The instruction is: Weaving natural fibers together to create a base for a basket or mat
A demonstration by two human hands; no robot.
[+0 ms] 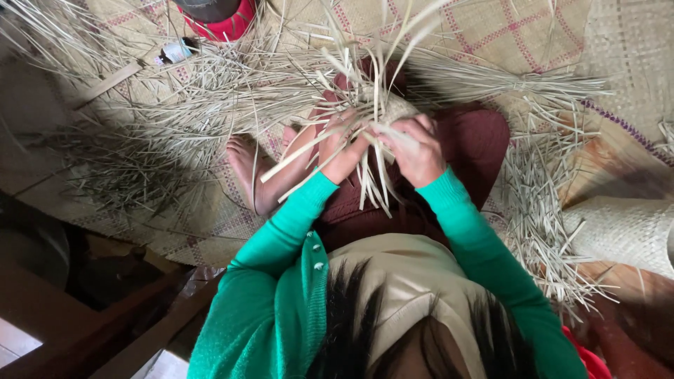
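**Weaving pale strips over the lap**

Gripping a half-woven piece (390,109) of pale flat strips, with the left hand (342,144) at nine o'clock of it, fingers curled tight around several loose strips (302,154). Pinching more strips at three o'clock with the right hand (418,147), fingers bent and closed on them. Resting above the dark red skirt (477,140), strip ends fanning out toward twelve o'clock. Lying across the woven floor mat (505,28): scattered strips at nine and three o'clock, a red container (228,21) at eleven o'clock, a pale woven basket (625,228) at four o'clock.
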